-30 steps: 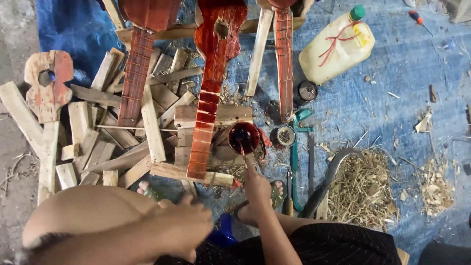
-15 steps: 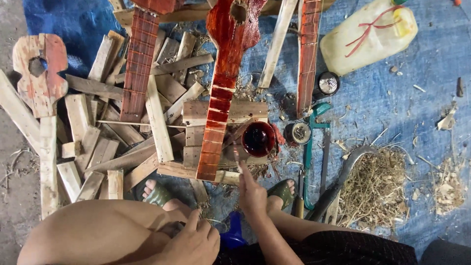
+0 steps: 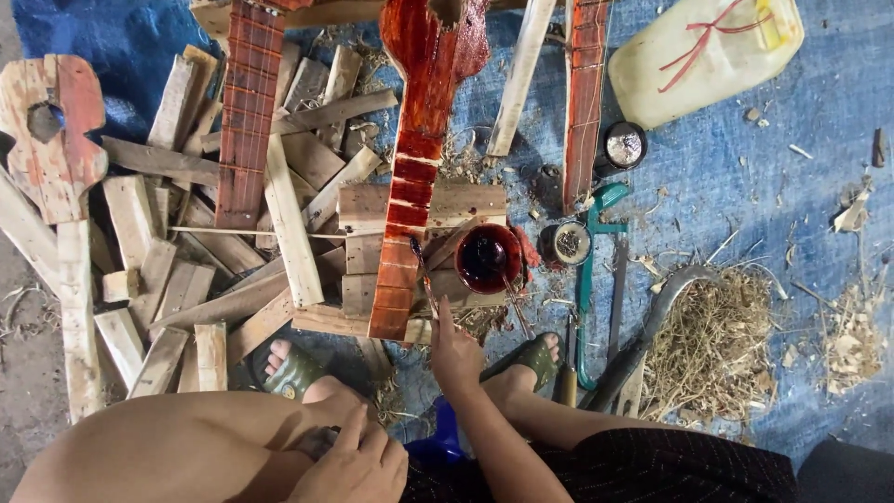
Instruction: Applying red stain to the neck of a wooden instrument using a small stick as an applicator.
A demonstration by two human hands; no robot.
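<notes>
Both arms are bare, no sleeves, no rings or watch visible on the left hand (image 3: 354,466) or the right hand (image 3: 453,354). The legs are bare too — dark shorts (image 3: 643,470) with a fine stripe, and green sandals (image 3: 296,371) with a broad strap on each foot.

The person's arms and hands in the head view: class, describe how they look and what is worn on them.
Both forearms are bare, with no sleeves showing. The left hand and right hand wear no gloves; no rings, watch or bracelet can be seen.
</notes>
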